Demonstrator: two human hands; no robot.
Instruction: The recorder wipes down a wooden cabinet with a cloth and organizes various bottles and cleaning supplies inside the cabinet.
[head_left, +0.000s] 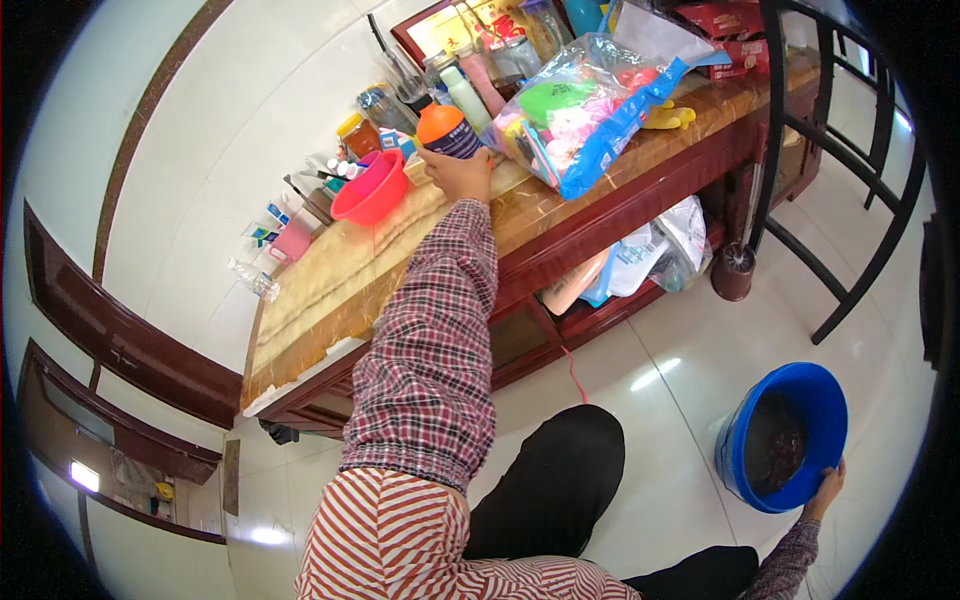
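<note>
My left hand (458, 176) reaches up to the tabletop, its fingers round the lower part of an orange bottle (440, 122) with a dark label and black cap. The bottle leans a little among the jars. At the lower right, my right hand (826, 490) grips the rim of a blue bucket (735, 455) on the floor. Inside the bucket lies dark, wet-looking stuff that I cannot make out. Beside the bottle, to its left, sits a pinkish-red basin (372, 192). To its right lies a clear and blue plastic bag (590, 120) of colourful items.
The marble-topped wooden table (310, 300) runs along the wall. Jars and bottles (470, 95) crowd its back; a pink cup (290, 238) and a clear plastic bottle (255, 280) stand at its left end. A black metal chair (855, 290) stands right, near a brown cylinder (733, 272). Bags (640, 255) fill the lower shelf.
</note>
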